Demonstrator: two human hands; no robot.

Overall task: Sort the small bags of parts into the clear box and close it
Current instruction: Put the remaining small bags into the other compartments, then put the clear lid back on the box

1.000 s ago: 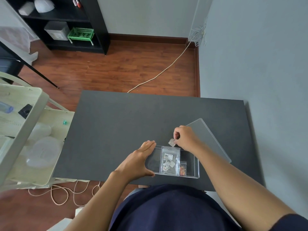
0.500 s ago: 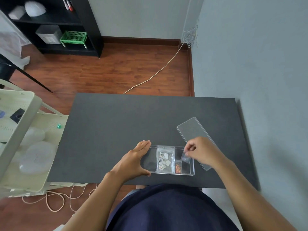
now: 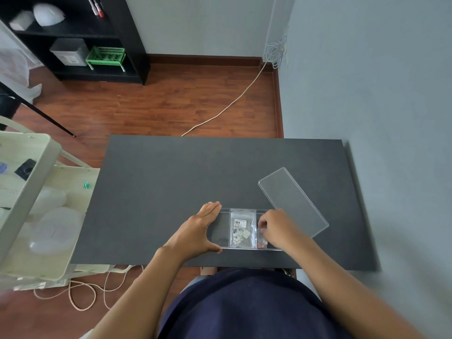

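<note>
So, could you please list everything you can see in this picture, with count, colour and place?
table: one, dark grey, centre
clear box: one, transparent, near edge of table, lid off
labelled bag: one, clear with white label, middle of box
small bag: one, clear with reddish parts, right of labelled bag, under the right fingers
lid: one, clear, flat on table right of box
cart: one, cream, left of table
shelf unit: one, black, far left
green basket: one, on shelf
cable: one, pale, across wood floor
left hand: open, against the box's left end
right hand: fingers in the box's right part
</note>
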